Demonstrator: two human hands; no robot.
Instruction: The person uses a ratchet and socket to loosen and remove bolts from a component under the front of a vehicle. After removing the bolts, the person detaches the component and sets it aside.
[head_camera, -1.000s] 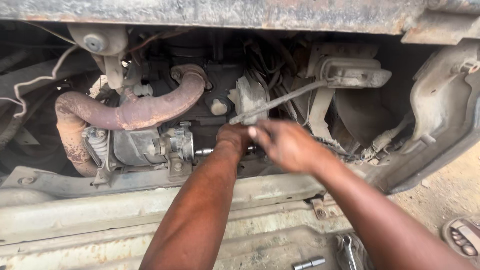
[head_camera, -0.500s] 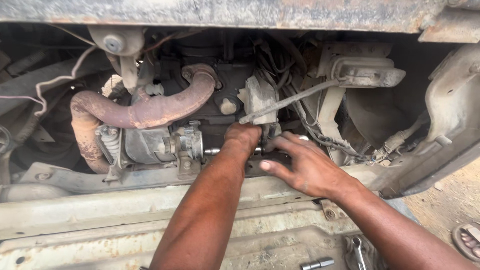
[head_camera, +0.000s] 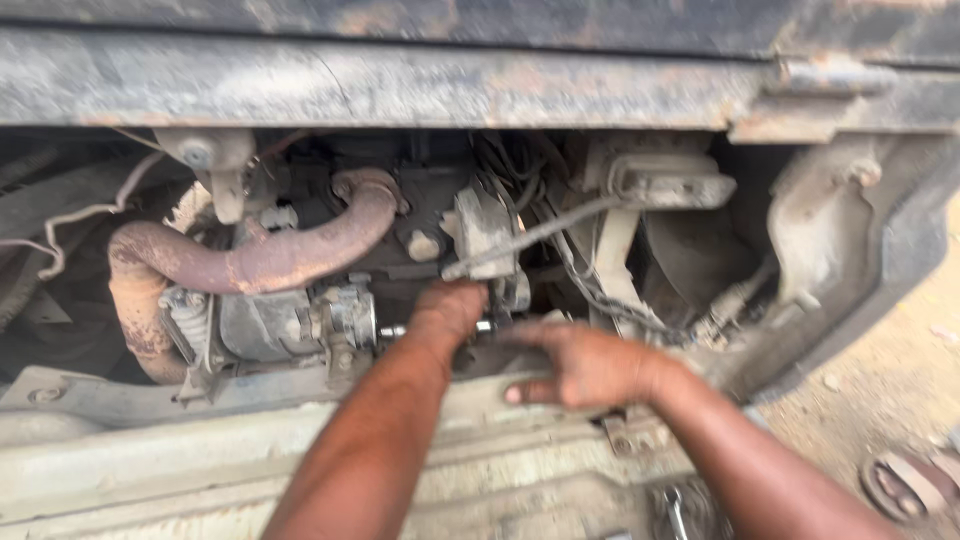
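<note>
Down into the grimy underside of a vehicle, rusted frame rail (head_camera: 400, 85) running across the top of the frame. Left hand (head_camera: 447, 312) reaching in at centre, knuckles toward the camera, fingers curled tight around something at the end of a small metal shaft (head_camera: 392, 331) — exactly what sits inside that fist, impossible to tell, fingers hiding it. Right hand (head_camera: 585, 365) just to the right and a little lower, flat and spread, fingers pointing left, holding nothing, fingertips resting near the dusty crossmember (head_camera: 200, 440) along the lower half of the frame. Shaft poking out to the left of the left hand, coming off a grey, dirt-caked cylindrical unit (head_camera: 270, 325) at centre left. Above that, a thick rust-brown curved pipe (head_camera: 250, 265) sweeping from left edge up toward centre. Directly over the left hand, a pale metal bracket (head_camera: 485, 235), with a thin grey rod (head_camera: 540, 232) angling up to the right from it. Tangle of dark cables (head_camera: 590, 285) hanging right of the bracket. Curved dark body panel (head_camera: 870, 270) closing off the right side, sandy ground (head_camera: 900, 390) beyond it at lower right, and a round rusty part (head_camera: 905, 485) lying there in the corner.
</note>
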